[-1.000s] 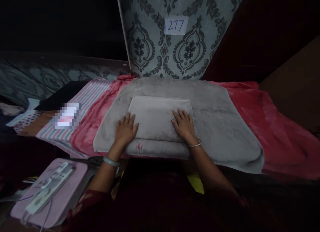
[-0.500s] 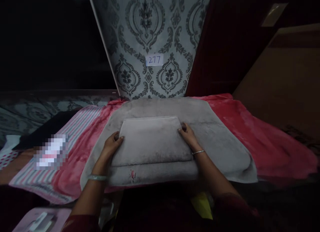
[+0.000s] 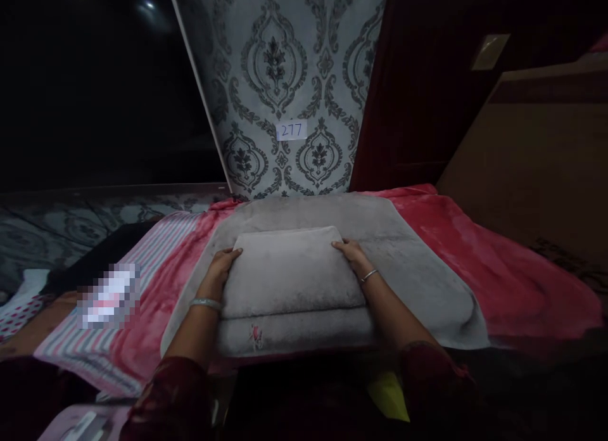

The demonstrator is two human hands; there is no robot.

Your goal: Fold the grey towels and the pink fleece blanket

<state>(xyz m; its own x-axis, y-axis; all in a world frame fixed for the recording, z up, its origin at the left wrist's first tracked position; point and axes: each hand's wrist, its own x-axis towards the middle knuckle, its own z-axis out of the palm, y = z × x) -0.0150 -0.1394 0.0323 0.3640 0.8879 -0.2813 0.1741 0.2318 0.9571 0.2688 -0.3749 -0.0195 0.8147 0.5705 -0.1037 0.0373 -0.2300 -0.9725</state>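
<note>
A folded grey plush towel [image 3: 285, 270] lies in front of me, its upper fold ending short of the lower layer. A small reddish motif shows on that lower front strip. My left hand [image 3: 222, 268] grips the towel's far left corner, thumb on top and fingers curled at the edge. At the far right corner, my right hand [image 3: 352, 253] pinches the towel in the same way. Parts of the fingers on both sides are hidden. Under the towel spreads a larger grey plush cloth [image 3: 403, 270].
A red blanket [image 3: 475, 263] lies beneath the grey cloth, with a striped cloth [image 3: 161, 244] on the left. Behind are a patterned wall [image 3: 278, 99] with a paper label [image 3: 291, 130] and a dark screen [image 3: 95, 86]. A brown cardboard box [image 3: 536, 162] stands right.
Both hands have shifted slightly inward, and the thumbs now rest farther over the towel's far corners. My left hand has also moved a little away from me. The view has tilted slightly upward.
</note>
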